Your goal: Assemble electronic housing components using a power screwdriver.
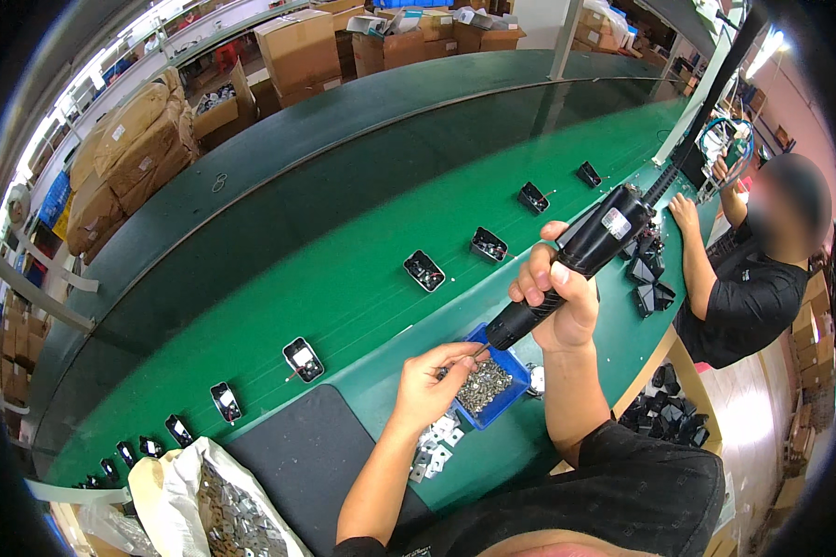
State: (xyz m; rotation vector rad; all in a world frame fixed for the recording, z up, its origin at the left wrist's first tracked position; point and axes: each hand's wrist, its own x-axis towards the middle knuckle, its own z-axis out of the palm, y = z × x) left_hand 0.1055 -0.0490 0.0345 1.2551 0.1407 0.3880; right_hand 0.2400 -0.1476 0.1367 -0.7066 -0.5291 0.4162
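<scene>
My right hand (567, 297) is closed around a black electric screwdriver (596, 237), which slants down toward my left hand. My left hand (429, 382) pinches at the tip of the screwdriver's bit (480, 351); whatever lies between the fingertips is too small to make out. Right below the bit sits a blue tray (514, 394) full of small screws (483, 386). Beside it, partly behind my left forearm, several flat silvery metal plates (434, 449) lie loose on the green worktop.
A dark mat (311, 455) and a white sack of metal pieces (172, 487) lie left. Black open boxes (424, 270) line the green belt (362, 306). Rightward are black housings (643, 269), a carton of black parts (664, 408) and a co-worker (752, 269). Cartons (297, 51) stand beyond.
</scene>
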